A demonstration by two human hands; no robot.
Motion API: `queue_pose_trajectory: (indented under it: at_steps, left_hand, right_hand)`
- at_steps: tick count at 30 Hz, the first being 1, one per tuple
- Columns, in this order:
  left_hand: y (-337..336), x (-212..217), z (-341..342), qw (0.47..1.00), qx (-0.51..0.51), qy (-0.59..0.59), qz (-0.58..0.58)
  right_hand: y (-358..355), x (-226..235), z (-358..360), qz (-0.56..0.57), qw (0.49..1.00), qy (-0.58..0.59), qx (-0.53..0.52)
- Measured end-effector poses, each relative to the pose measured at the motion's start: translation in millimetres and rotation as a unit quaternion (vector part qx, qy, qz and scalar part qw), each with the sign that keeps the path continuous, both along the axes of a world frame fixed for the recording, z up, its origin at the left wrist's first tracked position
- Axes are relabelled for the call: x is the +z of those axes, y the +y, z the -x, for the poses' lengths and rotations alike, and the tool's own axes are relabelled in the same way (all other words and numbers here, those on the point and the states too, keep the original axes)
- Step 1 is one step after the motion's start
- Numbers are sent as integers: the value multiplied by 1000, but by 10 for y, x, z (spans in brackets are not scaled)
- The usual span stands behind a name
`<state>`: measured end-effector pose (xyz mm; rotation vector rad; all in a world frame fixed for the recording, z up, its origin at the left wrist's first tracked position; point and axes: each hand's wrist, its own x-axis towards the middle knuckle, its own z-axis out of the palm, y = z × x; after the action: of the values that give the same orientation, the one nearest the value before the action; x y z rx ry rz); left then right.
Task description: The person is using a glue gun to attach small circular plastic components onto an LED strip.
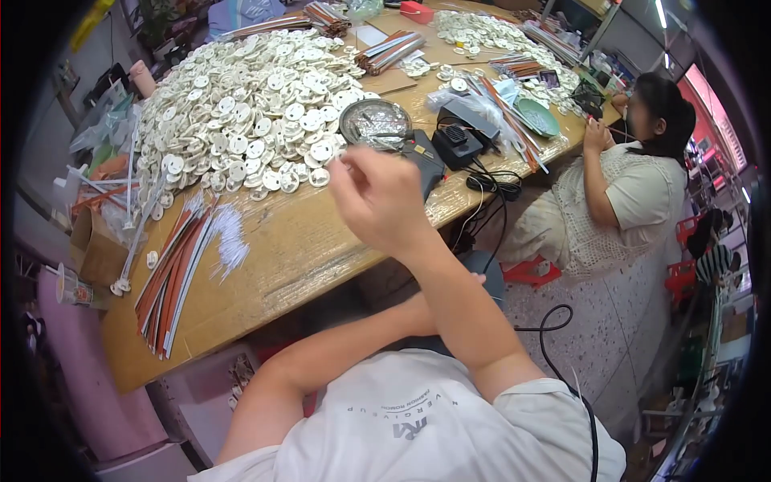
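My right hand (pixel 379 197) is raised over the near edge of the table, at the right side of a big heap of white round discs (pixel 257 120). Its thumb and fingers are pinched together; whatever they hold, if anything, is too small to name. Just behind it lie a round clear-topped tray (pixel 375 123) and a dark grey tool or device (pixel 426 161). My left arm crosses low in front of my body. Only the fingertips of my left hand (pixel 479 279) show past my right forearm, which hides the rest.
Brown and white strips (pixel 173 277) lie at the table's left beside thin white pieces (pixel 230 237). Right of my hand sit a black power unit (pixel 458 143), coiled cables (pixel 494 186) and a green dish (pixel 536 118). A co-worker (pixel 634 177) sits at the right side.
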<state>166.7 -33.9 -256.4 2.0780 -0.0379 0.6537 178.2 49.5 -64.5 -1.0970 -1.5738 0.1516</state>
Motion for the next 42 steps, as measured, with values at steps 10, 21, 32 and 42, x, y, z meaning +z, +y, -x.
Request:
queue_pose_trajectory:
  at_steps: [10, 21, 32, 42]
  left_hand:
    - [-163, 10, 800, 941, 75, -31, -329]
    - [117, 1021, 1642, 904, 283, -86, -307]
    - [418, 1166, 2032, 884, 412, -45, -218]
    - [339, 1064, 1993, 823, 518, -35, -231]
  right_hand:
    - [-394, -820, -1508, 207, 937, -23, -280]
    - [-44, -558, -936, 360, 852, -230, -304]
    - [51, -542, -988, 346, 891, 200, -216]
    - [353, -584, -857, 149, 877, 442, 111]
